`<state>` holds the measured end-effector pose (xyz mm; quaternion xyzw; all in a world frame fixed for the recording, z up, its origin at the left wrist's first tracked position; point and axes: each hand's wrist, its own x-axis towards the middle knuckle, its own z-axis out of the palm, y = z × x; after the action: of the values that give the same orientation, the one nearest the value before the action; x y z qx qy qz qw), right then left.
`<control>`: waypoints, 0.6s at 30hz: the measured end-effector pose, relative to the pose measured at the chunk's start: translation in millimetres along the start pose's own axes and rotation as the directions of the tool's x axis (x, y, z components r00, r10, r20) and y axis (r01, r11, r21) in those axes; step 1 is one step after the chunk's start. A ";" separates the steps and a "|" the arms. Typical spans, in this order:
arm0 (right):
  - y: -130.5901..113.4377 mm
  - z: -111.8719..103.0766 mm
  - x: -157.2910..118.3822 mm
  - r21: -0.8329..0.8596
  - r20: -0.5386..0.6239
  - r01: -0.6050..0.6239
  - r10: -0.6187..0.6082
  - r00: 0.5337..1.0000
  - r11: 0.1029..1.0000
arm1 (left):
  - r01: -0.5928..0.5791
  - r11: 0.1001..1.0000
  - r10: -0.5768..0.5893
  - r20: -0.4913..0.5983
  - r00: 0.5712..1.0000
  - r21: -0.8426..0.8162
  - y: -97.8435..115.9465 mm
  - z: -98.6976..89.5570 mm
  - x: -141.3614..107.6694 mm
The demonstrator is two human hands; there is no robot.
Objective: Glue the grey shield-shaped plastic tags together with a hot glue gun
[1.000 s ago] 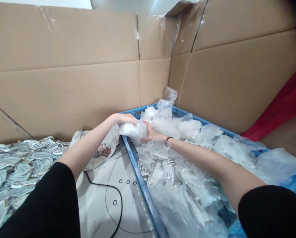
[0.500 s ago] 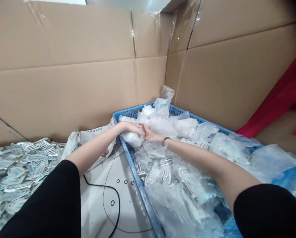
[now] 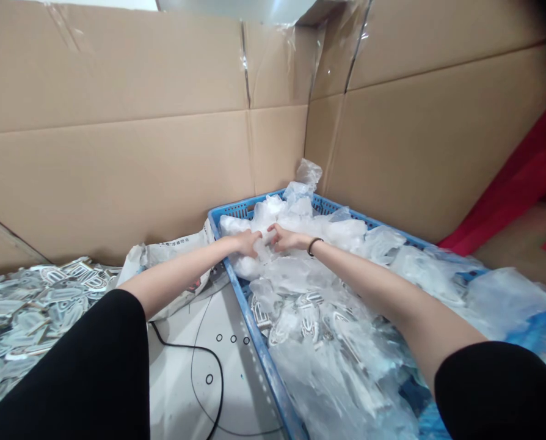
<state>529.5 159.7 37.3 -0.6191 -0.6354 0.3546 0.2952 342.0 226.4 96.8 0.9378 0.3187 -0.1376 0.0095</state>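
Clear plastic bags (image 3: 346, 232) lie heaped in a blue plastic crate (image 3: 259, 354). My left hand (image 3: 248, 242) is over the crate's far left corner, touching the bags there, its fingers bent and apart. Facing it across a small gap is my right hand (image 3: 286, 239), with thumb and forefinger spread above the crumpled plastic. A rounded bag (image 3: 247, 267) rests just below my left hand. Neither hand shows a firm grip on anything. Through the nearer plastic, white pieces with dark outlines (image 3: 308, 321) can be seen.
Cardboard walls (image 3: 163, 153) enclose the back and right. At left lies a pile of flat, pale outlined pieces (image 3: 44, 311), beside a printed white sack (image 3: 176, 247). A black cable (image 3: 220, 379) crosses the white surface. Red cloth (image 3: 506, 189) hangs at right.
My hands were together around a bag; they have drawn apart and their fingers have spread. The rounded bag sits slightly lower against the crate's left side.
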 end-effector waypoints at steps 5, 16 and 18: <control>-2.2 9.1 8.5 -0.097 -0.232 -0.067 0.043 0.972 0.993 | 0.098 0.994 -0.095 -0.044 0.994 0.054 -17.4 -7.9 9.3; -21.2 22.9 60.8 -0.223 -0.302 -0.074 0.004 0.953 0.972 | 0.093 0.995 -0.086 -0.139 0.987 0.043 -3.1 -14.7 -7.4; -23.1 24.5 65.1 -0.232 -0.288 -0.019 -0.050 0.956 0.972 | 0.007 1.000 -0.006 -0.081 0.997 0.007 4.5 -14.2 -13.6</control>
<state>492.4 222.8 37.9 -0.6900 -0.6269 0.1802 0.3138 338.0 216.2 113.7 0.9416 0.3213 -0.1006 -0.0075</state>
